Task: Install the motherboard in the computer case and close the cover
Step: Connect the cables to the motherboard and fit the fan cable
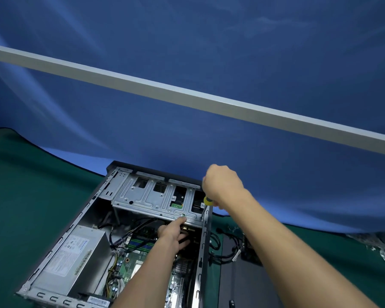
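The computer case (80, 241) lies on its side on the bench (20, 185), its open side up, with its long axis running from the near left of the view toward the far right, where the front end meets a blue cloth backdrop (209, 134). Inside the case, the motherboard (129, 263) lies flat on the floor of the case, its green face up, with blue memory slots toward the drive cage. To the left of the motherboard, in the same case, sits a grey power supply (76, 258) with a white label on top, and black cables (129, 232) run between the two. At the far end of the case a silver drive cage (149, 196) spans its width above the motherboard.

The left hand (176, 234) reaches into the case over the motherboard, its index finger straight and touching the near edge of the drive cage by a screw (183, 215); the other fingers are loosely curled and appear to hold nothing. The right hand (222, 185) is clenched round the yellow handle of a screwdriver (207, 202), whose shaft points down and slightly left to the right-hand corner of the drive cage, at the case wall. Right of the case, a dark cover panel (249, 285) lies flat on the bench with loose cables (229, 247) on its far end.
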